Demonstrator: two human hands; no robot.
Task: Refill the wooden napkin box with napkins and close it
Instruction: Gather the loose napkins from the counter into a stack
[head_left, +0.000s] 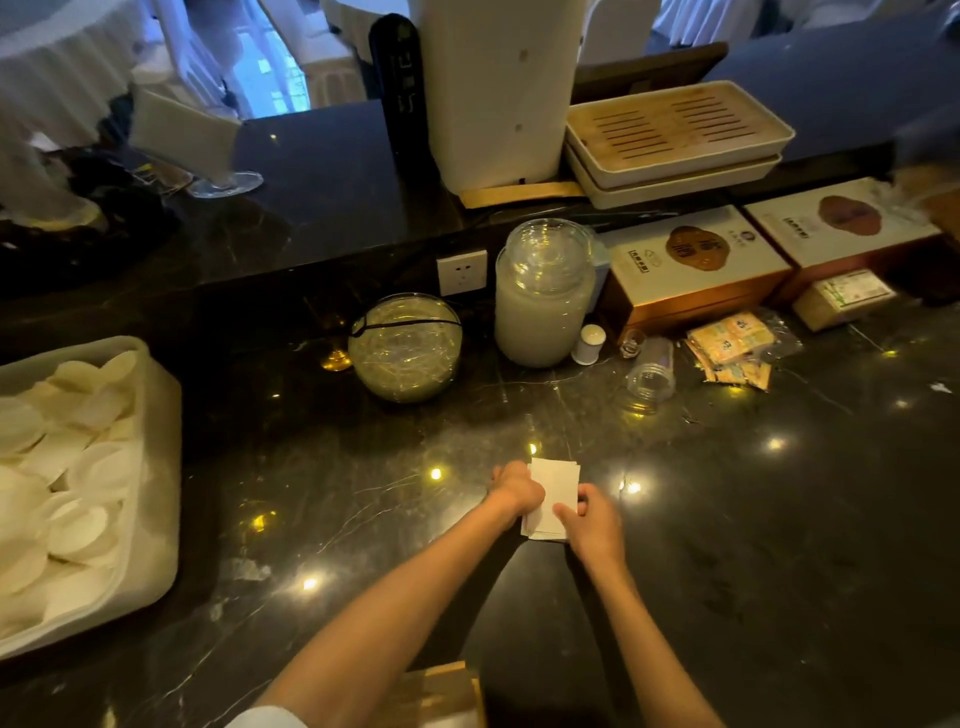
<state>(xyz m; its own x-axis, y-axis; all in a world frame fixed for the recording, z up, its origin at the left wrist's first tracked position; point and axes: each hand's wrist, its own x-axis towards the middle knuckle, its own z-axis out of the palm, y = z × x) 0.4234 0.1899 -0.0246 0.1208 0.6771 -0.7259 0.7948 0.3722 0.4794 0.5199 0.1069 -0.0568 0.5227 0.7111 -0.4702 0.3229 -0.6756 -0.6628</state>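
Observation:
A small stack of white napkins (558, 491) lies on the dark marble counter (779, 545) in front of me. My left hand (517, 488) grips its left edge and my right hand (592, 525) pinches its near right corner. The wooden napkin box (441, 693) shows only as a corner at the bottom edge, between my forearms; most of it is out of frame, so I cannot tell whether it is open.
A white tray of round white dishes (150, 467) sits at the left. Behind the napkins stand a glass bowl (406, 347), a lidded glass jar (543, 296), a tipped clear cup (652, 374), sachets (732, 348) and boxes (691, 265). Stacked tea trays (675, 140) rest on the raised ledge.

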